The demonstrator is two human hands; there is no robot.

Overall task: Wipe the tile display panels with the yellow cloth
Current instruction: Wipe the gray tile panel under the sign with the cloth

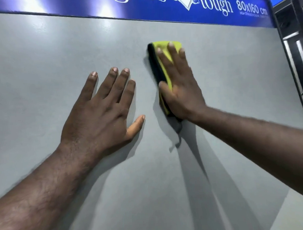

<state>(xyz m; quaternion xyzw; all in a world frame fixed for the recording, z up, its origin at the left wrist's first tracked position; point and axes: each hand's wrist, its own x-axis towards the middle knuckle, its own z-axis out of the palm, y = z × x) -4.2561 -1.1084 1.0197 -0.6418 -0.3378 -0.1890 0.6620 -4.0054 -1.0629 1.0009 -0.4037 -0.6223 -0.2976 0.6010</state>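
A large grey tile display panel (49,49) fills the view. My right hand (180,85) presses the folded yellow cloth (164,62) flat against the panel, right of centre, with straight fingers spread over it. The cloth has a dark edge on its left side and is partly hidden under the palm. My left hand (101,108) lies flat on the bare panel just left of the cloth, fingers spread and straight, holding nothing.
A blue header strip (142,7) with white lettering runs along the panel's top edge. At the far right the panel ends at a dark metal frame (293,44) with other display racks behind it.
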